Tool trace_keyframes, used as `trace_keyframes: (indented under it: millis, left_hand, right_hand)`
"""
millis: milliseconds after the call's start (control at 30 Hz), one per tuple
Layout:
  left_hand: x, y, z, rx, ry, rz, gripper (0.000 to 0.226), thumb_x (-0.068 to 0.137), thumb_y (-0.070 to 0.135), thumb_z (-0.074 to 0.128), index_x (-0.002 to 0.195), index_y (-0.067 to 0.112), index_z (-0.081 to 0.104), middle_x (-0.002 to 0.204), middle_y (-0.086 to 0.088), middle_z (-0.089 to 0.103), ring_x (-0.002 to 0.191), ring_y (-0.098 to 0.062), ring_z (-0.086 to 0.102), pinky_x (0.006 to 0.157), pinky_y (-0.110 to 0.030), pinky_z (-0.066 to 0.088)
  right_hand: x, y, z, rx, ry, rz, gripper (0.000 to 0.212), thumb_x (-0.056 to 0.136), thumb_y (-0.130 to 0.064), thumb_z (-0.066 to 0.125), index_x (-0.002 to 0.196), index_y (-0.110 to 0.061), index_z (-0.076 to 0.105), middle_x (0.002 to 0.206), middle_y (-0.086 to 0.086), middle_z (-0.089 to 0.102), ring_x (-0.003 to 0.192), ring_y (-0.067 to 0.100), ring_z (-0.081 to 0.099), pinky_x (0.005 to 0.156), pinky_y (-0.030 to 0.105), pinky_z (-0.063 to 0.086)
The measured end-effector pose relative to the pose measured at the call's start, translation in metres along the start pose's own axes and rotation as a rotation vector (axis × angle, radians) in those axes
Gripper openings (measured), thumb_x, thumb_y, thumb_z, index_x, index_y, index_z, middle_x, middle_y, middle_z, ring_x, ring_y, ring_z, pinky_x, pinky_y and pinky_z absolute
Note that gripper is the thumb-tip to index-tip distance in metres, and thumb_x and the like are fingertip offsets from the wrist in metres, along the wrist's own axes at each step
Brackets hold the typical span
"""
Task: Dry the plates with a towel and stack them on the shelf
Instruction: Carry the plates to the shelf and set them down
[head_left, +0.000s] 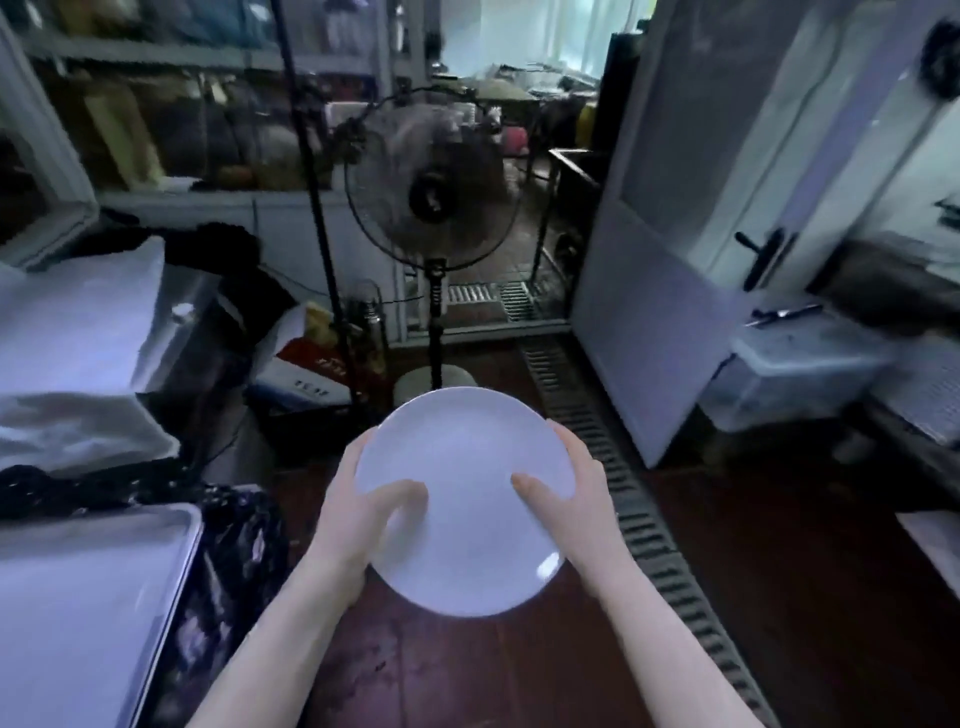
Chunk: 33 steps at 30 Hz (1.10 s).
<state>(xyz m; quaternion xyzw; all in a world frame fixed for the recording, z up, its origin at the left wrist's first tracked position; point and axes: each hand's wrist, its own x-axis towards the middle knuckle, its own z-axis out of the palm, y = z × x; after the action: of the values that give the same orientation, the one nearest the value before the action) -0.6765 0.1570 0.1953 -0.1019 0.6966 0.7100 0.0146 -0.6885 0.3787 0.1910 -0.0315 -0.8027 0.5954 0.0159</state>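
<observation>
Hands grip a white plate (462, 499) by opposite rims, left hand (358, 499) and right hand (566, 499), thumbs on top, steadying it for carrying.

Dark red floor (779, 571), standing fan (435, 332), drain grating (626, 499)

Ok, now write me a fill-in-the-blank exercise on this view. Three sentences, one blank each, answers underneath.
1. The plate gripped by the left hand and the right hand is ____ in colour.
2. On the plate's upper face lies each hand's ____.
3. The door with the dark handle stands on the person's ____ side, while the pedestal fan is straight ahead.

Missing words: white; thumb; right
</observation>
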Motion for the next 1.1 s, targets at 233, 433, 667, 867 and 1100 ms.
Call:
trace_keyframes:
  millis: [233, 433, 667, 867, 1100]
  left_hand:
    - [-0.013, -0.006, 0.254, 0.019, -0.294, -0.067, 0.061, 0.049, 0.027, 0.08, 0.097, 0.06, 0.062, 0.103, 0.019, 0.07, 0.096, -0.009, 0.069, 0.075, -0.036, 0.057]
    - [-0.061, -0.012, 0.456, 0.083, -0.583, -0.108, 0.061, 0.053, 0.028, 0.077, 0.104, 0.057, 0.062, 0.1, 0.018, 0.071, 0.093, -0.012, 0.069, 0.068, -0.031, 0.055]
    - [-0.121, -0.026, 0.647, 0.172, -0.941, -0.092, 0.073, 0.053, 0.028, 0.077, 0.123, 0.039, 0.061, 0.114, 0.008, 0.069, 0.101, -0.017, 0.066, 0.07, -0.034, 0.053]
    - [-0.157, -0.05, 0.807, 0.221, -1.137, -0.114, 0.074, 0.054, 0.027, 0.075, 0.126, 0.037, 0.06, 0.114, 0.007, 0.07, 0.101, -0.018, 0.067, 0.073, -0.036, 0.056]
    - [-0.182, -0.051, 1.008, 0.226, -1.239, -0.144, 0.07, 0.053, 0.021, 0.073, 0.121, 0.035, 0.064, 0.114, 0.002, 0.072, 0.105, -0.022, 0.068, 0.09, -0.047, 0.058]
  right_hand:
    - [-0.045, 0.072, -0.237, -0.036, 0.375, 0.096, 0.068, 0.081, -0.03, 0.078, 0.141, -0.028, 0.046, 0.128, 0.009, 0.05, 0.116, 0.019, 0.051, 0.097, 0.042, 0.047]
    - [-0.115, 0.125, -0.413, 0.013, 0.634, 0.204, 0.07, 0.08, -0.038, 0.077, 0.141, -0.032, 0.044, 0.131, 0.012, 0.051, 0.115, 0.026, 0.056, 0.094, 0.05, 0.051]
    - [-0.192, 0.173, -0.549, 0.105, 0.997, 0.35, 0.081, 0.066, -0.044, 0.071, 0.142, -0.035, 0.043, 0.13, 0.009, 0.049, 0.114, 0.025, 0.055, 0.094, 0.05, 0.051]
    - [-0.225, 0.227, -0.669, 0.133, 1.195, 0.429, 0.074, 0.074, -0.038, 0.073, 0.141, -0.039, 0.043, 0.129, 0.006, 0.05, 0.11, 0.022, 0.057, 0.093, 0.049, 0.053]
    - [-0.217, 0.27, -0.841, 0.138, 1.333, 0.466, 0.067, 0.071, -0.033, 0.071, 0.134, -0.04, 0.05, 0.128, 0.008, 0.053, 0.107, 0.022, 0.061, 0.091, 0.047, 0.055]
